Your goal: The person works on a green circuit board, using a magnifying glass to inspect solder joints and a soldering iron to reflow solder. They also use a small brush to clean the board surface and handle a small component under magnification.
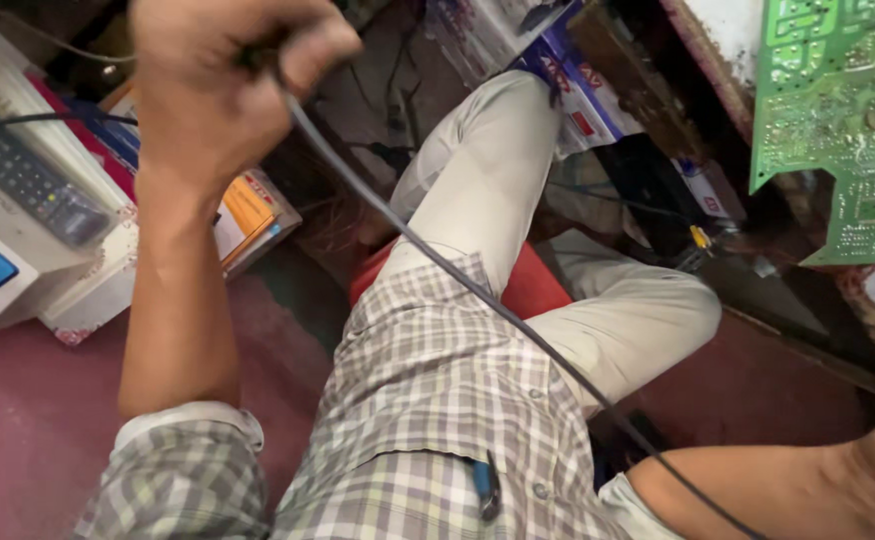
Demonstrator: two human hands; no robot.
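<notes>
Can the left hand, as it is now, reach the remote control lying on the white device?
Probably not at once. The left hand is closed around the grey cable and raised; the remote control lies beside the forearm with nothing between, but the hand is occupied.

A smooth rubbery grey cable (438, 262), checked woven cloth shirt (438, 400), and matt green circuit board (838, 110).

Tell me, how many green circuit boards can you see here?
1. The green circuit board stands at the upper right, above the person's bent knee. Others may be hidden among the clutter.
</notes>
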